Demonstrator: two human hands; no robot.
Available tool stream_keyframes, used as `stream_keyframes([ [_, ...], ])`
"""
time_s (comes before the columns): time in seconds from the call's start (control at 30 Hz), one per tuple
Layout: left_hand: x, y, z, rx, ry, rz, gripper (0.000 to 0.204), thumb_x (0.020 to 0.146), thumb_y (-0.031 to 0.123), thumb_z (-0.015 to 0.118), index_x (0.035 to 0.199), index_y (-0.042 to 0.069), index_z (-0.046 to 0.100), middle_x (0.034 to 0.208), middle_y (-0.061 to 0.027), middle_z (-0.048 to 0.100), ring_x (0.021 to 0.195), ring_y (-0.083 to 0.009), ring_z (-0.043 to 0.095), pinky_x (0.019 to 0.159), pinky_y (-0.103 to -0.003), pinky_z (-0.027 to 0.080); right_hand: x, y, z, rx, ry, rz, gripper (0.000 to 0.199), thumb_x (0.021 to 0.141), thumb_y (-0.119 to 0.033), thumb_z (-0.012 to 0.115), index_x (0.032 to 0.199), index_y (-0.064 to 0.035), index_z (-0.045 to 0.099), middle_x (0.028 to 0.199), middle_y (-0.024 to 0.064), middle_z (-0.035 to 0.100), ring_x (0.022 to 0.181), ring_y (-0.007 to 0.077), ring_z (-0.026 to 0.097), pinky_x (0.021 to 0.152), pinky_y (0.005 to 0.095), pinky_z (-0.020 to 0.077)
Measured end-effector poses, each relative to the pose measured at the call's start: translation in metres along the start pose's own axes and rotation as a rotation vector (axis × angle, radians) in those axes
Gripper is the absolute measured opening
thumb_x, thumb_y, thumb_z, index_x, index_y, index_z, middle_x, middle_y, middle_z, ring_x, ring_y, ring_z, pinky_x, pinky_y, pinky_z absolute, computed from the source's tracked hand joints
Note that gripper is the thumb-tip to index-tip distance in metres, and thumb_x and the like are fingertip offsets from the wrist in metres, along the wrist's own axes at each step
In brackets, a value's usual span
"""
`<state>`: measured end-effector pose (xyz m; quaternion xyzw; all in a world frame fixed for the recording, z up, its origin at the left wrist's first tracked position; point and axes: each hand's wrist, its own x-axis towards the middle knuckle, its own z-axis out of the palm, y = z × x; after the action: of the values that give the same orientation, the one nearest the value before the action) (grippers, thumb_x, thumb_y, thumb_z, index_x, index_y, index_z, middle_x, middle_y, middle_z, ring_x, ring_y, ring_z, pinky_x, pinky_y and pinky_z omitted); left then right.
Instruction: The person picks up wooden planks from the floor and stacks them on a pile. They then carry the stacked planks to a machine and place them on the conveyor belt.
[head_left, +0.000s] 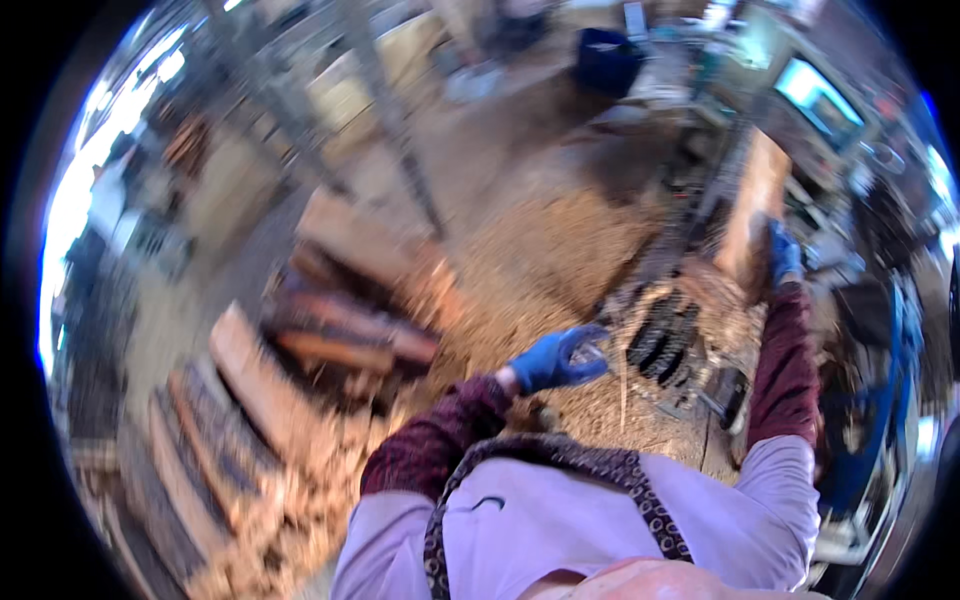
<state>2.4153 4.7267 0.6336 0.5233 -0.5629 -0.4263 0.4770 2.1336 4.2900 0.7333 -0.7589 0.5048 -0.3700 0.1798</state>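
My right hand (pixel 785 253), in a blue glove, reaches forward and lies against the right side of a long piece of wood (pixel 757 205), its fingers stretched along it. The wood rests on a machine bed with a dark toothed or ribbed track (pixel 662 340). My left hand (pixel 558 360), also blue-gloved, hangs over the sawdust left of the track. Its thumb and fingers curve apart, with nothing clearly held between them. Motion blur softens both hands. Near the wood's closer end lies a broken, splintery piece (pixel 712 287).
Split slabs and logs (pixel 265 385) lie piled at the left among wood chips (pixel 290 500). Sawdust (pixel 540 250) covers the floor ahead. A dark blue bin (pixel 608 62) stands at the back. A lit screen (pixel 818 97) is at the far right, and a blue frame (pixel 890 370) beside my right arm.
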Motion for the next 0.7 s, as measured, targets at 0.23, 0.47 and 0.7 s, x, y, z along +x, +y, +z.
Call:
stream_keyframes([
  [0.23, -0.149, -0.142, -0.105, -0.388, 0.702, -0.380, 0.049, 0.095, 0.028, 0.075, 0.138, 0.011, 0.059, 0.113, -0.0074, 0.072, 0.098, -0.0150, 0.068, 0.085, -0.034, 0.056, -0.035, -0.081, 0.060, -0.556, 0.367, -0.751, 0.059, 0.100, -0.037, 0.062, 0.143, 0.0023, 0.052, 0.143, 0.0291, 0.054, 0.133, 0.0451, 0.051, 0.111, 0.0506, 0.0428],
  [0.47, -0.168, -0.160, -0.270, -0.848, 1.207, -0.445, 0.046, 0.096, 0.042, 0.070, 0.134, 0.019, 0.058, 0.110, -0.0060, 0.072, 0.093, -0.0229, 0.071, 0.082, -0.038, 0.058, -0.236, -0.221, 0.370, 0.750, -1.185, 0.122, 0.058, 0.098, -0.039, 0.067, 0.144, -0.0056, 0.054, 0.144, 0.0142, 0.057, 0.129, 0.0310, 0.056, 0.105, 0.0431, 0.0469],
  [0.7, -0.178, -0.229, -0.385, -1.073, 1.190, -0.503, 0.062, 0.092, 0.051, 0.070, 0.143, 0.023, 0.049, 0.118, -0.0051, 0.064, 0.101, -0.0231, 0.065, 0.084, -0.044, 0.054, -0.301, -0.271, 0.628, 1.063, -1.073, 0.928, 0.043, 0.093, -0.030, 0.075, 0.131, -0.0109, 0.065, 0.123, 0.0014, 0.067, 0.108, 0.0191, 0.064, 0.089, 0.0370, 0.0519],
])
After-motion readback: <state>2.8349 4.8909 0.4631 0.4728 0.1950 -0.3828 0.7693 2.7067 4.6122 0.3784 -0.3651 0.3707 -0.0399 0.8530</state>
